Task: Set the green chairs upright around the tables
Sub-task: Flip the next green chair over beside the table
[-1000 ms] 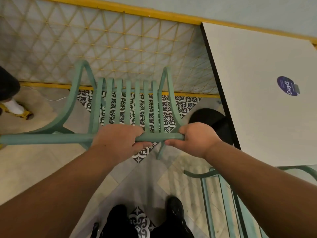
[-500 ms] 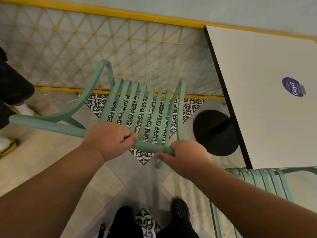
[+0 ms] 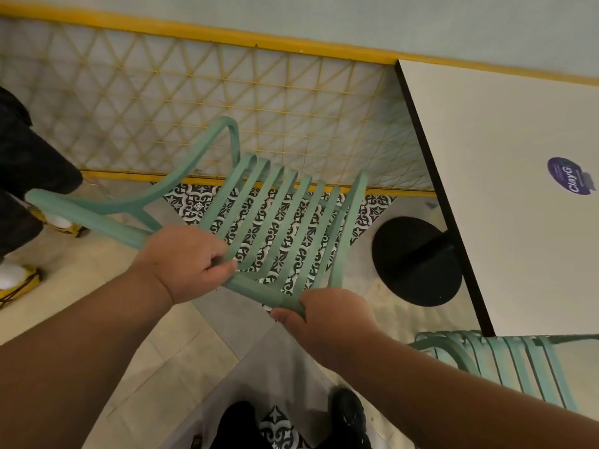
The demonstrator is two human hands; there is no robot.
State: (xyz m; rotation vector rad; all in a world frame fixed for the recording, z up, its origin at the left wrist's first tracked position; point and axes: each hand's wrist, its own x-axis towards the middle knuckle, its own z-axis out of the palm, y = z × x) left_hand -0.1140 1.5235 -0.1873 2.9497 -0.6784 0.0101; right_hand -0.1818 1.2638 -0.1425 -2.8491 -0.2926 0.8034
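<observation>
A green slatted chair (image 3: 282, 215) stands in the middle of the view, seen from above and turned at an angle, its top rail running from upper left to lower right. My left hand (image 3: 186, 257) grips that rail near its middle. My right hand (image 3: 319, 314) grips the rail's right end. A white square table (image 3: 505, 176) stands to the right on a black round base (image 3: 416, 260). A second green chair (image 3: 505, 364) shows at the lower right, partly under the table's near edge and behind my right forearm.
A yellow-framed lattice fence (image 3: 194, 102) runs along the back below a pale wall. Another person's dark trouser legs and a yellow-and-white shoe (image 3: 16, 280) are at the left edge. My own black shoes (image 3: 346, 416) stand on the tiled floor at the bottom.
With both hands still on the top rail, the chair has swung clockwise: its right end came nearer me and toward the table, and its left end rose away. The second chair shows more.
</observation>
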